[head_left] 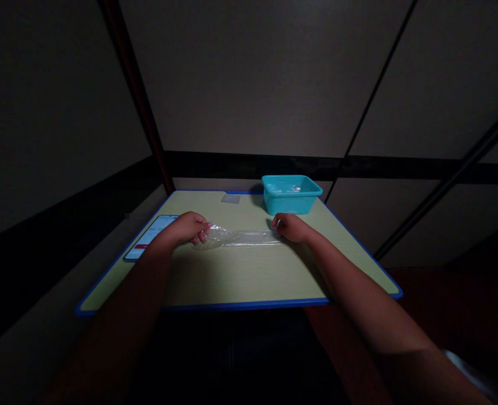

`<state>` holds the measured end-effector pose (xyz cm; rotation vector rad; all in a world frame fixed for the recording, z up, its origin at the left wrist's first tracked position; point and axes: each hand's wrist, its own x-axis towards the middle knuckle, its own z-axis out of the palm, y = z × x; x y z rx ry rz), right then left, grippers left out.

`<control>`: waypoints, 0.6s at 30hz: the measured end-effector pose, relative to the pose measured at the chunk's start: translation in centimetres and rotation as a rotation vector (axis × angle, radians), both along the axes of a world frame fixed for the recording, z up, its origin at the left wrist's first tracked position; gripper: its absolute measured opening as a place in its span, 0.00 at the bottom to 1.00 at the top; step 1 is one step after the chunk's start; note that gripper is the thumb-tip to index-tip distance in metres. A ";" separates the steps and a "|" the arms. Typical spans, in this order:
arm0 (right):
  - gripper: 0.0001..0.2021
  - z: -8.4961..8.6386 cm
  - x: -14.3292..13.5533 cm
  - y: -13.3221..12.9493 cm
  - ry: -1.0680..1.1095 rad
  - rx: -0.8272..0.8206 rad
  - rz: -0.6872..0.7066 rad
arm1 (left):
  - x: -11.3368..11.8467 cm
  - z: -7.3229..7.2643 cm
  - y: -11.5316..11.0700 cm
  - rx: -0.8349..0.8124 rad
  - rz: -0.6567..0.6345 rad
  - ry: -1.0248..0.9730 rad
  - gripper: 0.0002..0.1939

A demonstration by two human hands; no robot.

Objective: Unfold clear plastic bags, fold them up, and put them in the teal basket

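Your left fingers (202, 226) pinch clear film (252, 238) | right fingers (277, 218) at its end (hold: can't tell) | uneven tugging could tear it

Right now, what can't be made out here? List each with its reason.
All in the head view:
Phone's text: too small, partly behind the left arm.
Turquoise basket's floor: mostly behind its front wall.
Right hand's hold on the clear plastic: too small, dim.
Pale object, lower right: dark, blurred.
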<state>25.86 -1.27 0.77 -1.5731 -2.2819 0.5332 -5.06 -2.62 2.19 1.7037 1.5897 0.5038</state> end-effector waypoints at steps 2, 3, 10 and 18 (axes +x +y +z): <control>0.11 -0.1 0.0 0.1 0.004 0.017 -0.004 | -0.1 -0.1 0.1 0.011 0.008 -0.002 0.15; 0.11 -0.2 0.0 0.2 0.005 0.032 -0.004 | -0.1 -0.2 0.2 0.017 0.008 0.000 0.15; 0.09 -0.7 -0.3 0.4 -0.024 0.097 -0.012 | 0.0 -0.4 0.1 0.058 0.033 0.069 0.14; 0.08 -0.8 -0.5 0.4 -0.106 0.148 -0.033 | 0.2 -0.2 -0.2 0.087 0.040 0.147 0.13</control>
